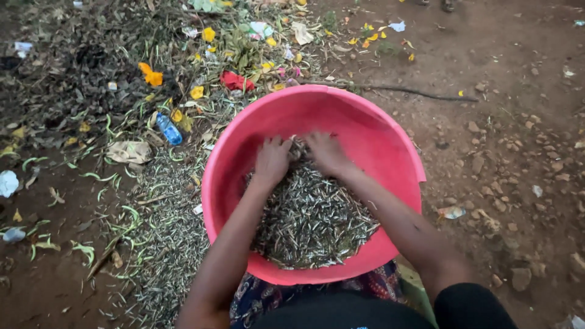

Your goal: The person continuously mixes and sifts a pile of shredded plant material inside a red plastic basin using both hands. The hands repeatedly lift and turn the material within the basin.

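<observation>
Pink basin [390, 152] (tilted), small dried fish [311, 222] inside, left hand [272, 159], right hand [326, 152] spread on them.

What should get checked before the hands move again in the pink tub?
1. Both hands inside the tub: ok. The left hand and right hand rest on the pile.
2. Pink tub sits flat on the dirt: ok, it looks level.
3. Tub rim whole: not ok, there seems to be a chipped notch on the right edge.
4. Pile of thin dry pieces stays inside: ok.
5. What the fingers are gripping: cannot tell, they are buried.
6. Ground beside the tub tidy: not ok, a blue bottle and scraps lie there.
</observation>
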